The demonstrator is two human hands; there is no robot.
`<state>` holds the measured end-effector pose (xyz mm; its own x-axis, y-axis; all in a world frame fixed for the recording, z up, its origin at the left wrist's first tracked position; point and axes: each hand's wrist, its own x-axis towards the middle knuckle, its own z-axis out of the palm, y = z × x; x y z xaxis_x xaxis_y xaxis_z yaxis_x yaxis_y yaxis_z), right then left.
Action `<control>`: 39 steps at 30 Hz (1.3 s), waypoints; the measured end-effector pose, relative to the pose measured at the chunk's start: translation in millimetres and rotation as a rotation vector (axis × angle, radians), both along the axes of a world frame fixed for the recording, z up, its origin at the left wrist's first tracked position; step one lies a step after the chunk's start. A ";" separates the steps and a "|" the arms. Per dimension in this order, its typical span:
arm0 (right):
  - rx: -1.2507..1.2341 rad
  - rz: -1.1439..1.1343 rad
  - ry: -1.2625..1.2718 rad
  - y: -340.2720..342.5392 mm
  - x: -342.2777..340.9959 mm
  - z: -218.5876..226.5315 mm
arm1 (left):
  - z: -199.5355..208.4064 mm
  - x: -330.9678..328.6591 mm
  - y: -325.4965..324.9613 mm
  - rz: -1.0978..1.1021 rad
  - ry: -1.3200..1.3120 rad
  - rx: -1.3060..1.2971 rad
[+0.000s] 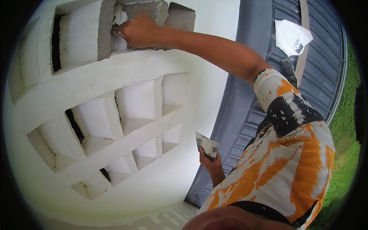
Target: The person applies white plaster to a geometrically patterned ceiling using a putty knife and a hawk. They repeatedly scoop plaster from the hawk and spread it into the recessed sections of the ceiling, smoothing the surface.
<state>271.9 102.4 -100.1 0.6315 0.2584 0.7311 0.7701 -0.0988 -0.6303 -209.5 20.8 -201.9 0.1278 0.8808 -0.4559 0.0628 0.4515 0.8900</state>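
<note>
My right hand (140, 32) is closed in a fist inside a top-row recess of the pale wall (214, 61), among rough grey cement faces (147, 13). Something small and shiny shows at its fingers, too hidden to name. White filler (119, 15) covers part of the recess beside the fist. Lower down, away from the wall openings, my left hand (211, 165) grips a flat grey scraper plate (207, 145) smeared with white putty.
Several slanted recesses (136, 101) run in rows, some with dark gaps. Right of the wall lies a blue-grey ribbed metal roof (326, 50), bearing a wooden plank (303, 63) and a putty-covered white board (287, 34). My shoe (288, 71) is near them. Grass (347, 165) lies beyond.
</note>
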 end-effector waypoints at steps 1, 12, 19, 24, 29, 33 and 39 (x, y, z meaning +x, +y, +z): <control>0.059 0.018 -0.010 4.7 -2.8 -2.4 | -4.9 -6.5 2.5 -0.012 0.020 0.027; 0.075 -0.089 -0.041 10.6 8.1 -3.3 | 1.6 -2.4 -0.3 -0.059 -0.115 -0.070; 0.137 -0.217 0.093 13.0 6.7 5.1 | -3.4 -10.9 -1.3 -0.139 0.022 0.047; 0.113 -0.080 -0.066 18.8 -9.0 -1.4 | -0.2 -13.1 -1.6 -0.133 -0.142 -0.069; 0.207 -0.237 -0.001 7.8 2.9 -4.8 | -0.3 -10.8 -3.5 -0.133 -0.179 -0.060; 0.156 -0.170 -0.065 13.5 13.2 -8.7 | -8.3 -3.3 -2.3 -0.100 -0.040 0.025; 0.052 -0.215 -0.053 -6.2 19.6 -4.8 | 0.5 6.9 -14.0 -0.033 -0.019 0.048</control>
